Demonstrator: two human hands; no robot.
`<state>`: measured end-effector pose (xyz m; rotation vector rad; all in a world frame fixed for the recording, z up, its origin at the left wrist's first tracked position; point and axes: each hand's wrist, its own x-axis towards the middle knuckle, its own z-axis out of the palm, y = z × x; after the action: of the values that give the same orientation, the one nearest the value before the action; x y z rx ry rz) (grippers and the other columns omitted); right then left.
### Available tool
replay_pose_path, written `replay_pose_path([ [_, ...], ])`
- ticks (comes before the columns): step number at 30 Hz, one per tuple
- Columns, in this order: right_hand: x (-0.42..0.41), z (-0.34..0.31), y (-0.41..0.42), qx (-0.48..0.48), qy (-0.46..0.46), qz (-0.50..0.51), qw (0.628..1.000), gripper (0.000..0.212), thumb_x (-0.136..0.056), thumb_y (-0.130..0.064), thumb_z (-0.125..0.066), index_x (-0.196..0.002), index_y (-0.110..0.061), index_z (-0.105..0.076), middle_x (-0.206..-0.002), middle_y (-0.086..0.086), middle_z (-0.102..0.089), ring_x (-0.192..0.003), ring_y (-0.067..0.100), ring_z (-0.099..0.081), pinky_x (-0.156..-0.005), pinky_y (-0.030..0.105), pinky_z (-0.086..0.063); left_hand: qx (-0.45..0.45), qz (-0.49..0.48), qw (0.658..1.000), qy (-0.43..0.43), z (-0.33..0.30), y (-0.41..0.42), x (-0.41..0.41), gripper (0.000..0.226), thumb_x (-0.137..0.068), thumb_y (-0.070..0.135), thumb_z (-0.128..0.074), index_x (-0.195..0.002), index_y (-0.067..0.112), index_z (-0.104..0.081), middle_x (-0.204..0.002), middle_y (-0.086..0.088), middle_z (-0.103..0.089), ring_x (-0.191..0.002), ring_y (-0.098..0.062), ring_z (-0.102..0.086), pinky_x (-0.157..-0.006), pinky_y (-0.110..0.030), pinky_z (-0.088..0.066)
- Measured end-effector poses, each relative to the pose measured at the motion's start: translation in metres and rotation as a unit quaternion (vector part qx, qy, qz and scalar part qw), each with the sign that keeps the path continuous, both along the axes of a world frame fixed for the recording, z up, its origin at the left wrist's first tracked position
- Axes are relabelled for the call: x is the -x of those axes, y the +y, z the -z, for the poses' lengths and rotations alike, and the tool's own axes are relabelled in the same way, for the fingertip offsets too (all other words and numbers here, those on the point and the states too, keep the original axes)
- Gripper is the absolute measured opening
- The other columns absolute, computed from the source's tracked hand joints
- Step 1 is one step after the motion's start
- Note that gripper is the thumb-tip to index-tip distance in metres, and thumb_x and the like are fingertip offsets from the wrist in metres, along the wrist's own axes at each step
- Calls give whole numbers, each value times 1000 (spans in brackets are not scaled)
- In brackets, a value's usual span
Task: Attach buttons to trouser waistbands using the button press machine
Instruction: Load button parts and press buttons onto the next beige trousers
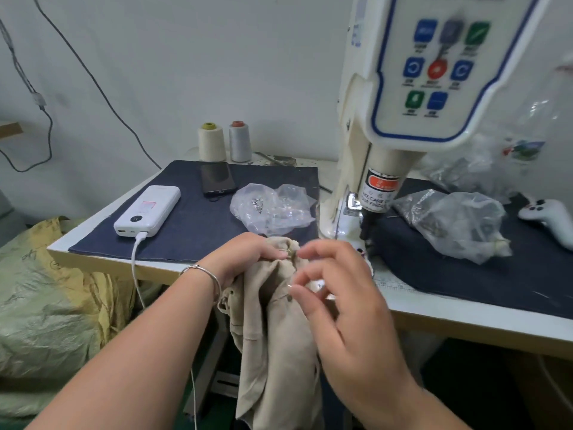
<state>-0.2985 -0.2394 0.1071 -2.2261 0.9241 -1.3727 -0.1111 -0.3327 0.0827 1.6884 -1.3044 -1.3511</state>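
Beige trousers (276,346) hang over the table's front edge, their waistband bunched at the top. My left hand (248,259) grips the waistband from the left, thumb beside a small metal button (291,252). My right hand (344,299) hovers just right of the waistband with fingers loosely curled; its fingertips are blurred, and whether they pinch anything is unclear. The white button press machine (403,125) stands behind, its black punch (366,225) a short way above and right of the waistband.
Clear plastic bags of metal parts lie left (273,209) and right (455,225) of the machine. A white power bank (148,211) with its cable, a phone (217,178), two thread cones (224,142) and a white controller (548,218) sit on the dark cloth.
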Motion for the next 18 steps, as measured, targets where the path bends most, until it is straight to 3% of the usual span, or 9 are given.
replay_pose_path([
  [2,35,12,0,15,24,44,999,15,-93,-21,-54,-85,-11,-63,-106,-4,-56,-101,14,-55,-83,24,-45,-16,-19,1000,15,1,-1,-1,16,-87,13,-71,-99,6,-78,-99,-16,-77,-90,-26,-73,-88,-37,-55],
  [7,96,31,-34,3,101,157,982,11,-95,-13,-54,-87,-8,-60,-98,0,-57,-93,19,-54,-73,30,-47,-31,-34,999,17,6,-6,-2,16,-85,17,-73,-95,7,-80,-98,-18,-76,-92,-32,-73,-91,-41,-56],
  [11,108,30,-67,9,105,144,984,10,-92,-4,-60,-83,-4,-58,-94,2,-57,-86,21,-52,-68,34,-46,-33,-38,998,21,9,-8,-3,17,-83,16,-73,-94,6,-80,-100,-21,-75,-95,-36,-72,-94,-45,-54],
  [18,89,15,-104,24,136,80,987,10,-89,-8,-65,-82,-3,-61,-93,2,-57,-85,14,-50,-68,24,-43,-38,-42,998,21,7,-9,-3,12,-82,17,-73,-88,10,-81,-99,-19,-76,-90,-32,-72,-91,-42,-55],
])
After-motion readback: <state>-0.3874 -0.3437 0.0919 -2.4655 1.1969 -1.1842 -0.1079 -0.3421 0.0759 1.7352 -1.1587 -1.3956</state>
